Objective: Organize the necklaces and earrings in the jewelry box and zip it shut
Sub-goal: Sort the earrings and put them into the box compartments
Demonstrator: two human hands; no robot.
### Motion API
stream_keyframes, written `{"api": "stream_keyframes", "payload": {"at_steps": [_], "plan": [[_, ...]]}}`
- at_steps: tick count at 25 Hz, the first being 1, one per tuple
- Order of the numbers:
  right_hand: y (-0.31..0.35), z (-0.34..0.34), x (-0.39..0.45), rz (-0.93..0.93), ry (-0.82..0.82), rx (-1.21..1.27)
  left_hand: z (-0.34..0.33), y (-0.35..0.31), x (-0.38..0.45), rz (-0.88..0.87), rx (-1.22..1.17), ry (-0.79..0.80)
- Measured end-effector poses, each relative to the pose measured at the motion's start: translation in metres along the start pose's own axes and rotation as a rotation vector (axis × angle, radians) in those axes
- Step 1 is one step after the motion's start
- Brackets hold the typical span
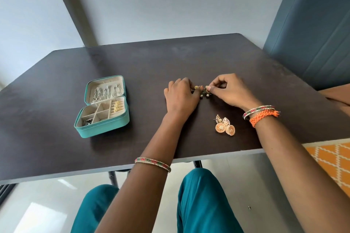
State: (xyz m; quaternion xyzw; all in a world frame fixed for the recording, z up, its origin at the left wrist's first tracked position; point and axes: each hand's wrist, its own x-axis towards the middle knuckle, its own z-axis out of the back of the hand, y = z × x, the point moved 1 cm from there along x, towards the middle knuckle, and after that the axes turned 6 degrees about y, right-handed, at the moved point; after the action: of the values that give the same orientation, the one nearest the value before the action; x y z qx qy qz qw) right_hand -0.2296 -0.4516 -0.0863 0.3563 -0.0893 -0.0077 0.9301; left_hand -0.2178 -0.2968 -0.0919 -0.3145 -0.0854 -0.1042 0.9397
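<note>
Both hands' fingers (209, 87) around half-hidden dark earring (204, 92)

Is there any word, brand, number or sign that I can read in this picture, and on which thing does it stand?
None: no readable text shows anywhere.
The teal jewelry box shows no visible logo or label.
The gold earrings and the bangles carry only patterns, no letters.

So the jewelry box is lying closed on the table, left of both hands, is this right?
Not quite: the head view shows the jewelry box lying open, its lid back, chains and earrings visible inside. It is on the table, left of both hands.
</note>
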Motion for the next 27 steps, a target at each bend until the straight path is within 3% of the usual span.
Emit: {"api": "stream_keyframes", "payload": {"at_steps": [4,11,15,19,27], "plan": [[0.001,0.000,-0.001,0.004,0.024,0.114,0.003,0.000,-0.002,-0.007,-0.229,0.013],[0.028,0.013,-0.018,0.083,0.062,0.637,0.024,-0.005,-0.018,-0.082,-0.806,0.072],[0.063,0.022,-0.049,0.157,0.054,0.711,0.055,-0.002,-0.048,-0.179,-0.860,0.072],[0.106,0.015,-0.087,0.186,0.033,0.783,0.095,0.002,-0.090,-0.179,-0.853,-0.061],[0.135,-0.024,-0.155,0.001,0.188,0.954,0.124,0.028,-0.170,-0.002,-0.962,-0.089]]}}
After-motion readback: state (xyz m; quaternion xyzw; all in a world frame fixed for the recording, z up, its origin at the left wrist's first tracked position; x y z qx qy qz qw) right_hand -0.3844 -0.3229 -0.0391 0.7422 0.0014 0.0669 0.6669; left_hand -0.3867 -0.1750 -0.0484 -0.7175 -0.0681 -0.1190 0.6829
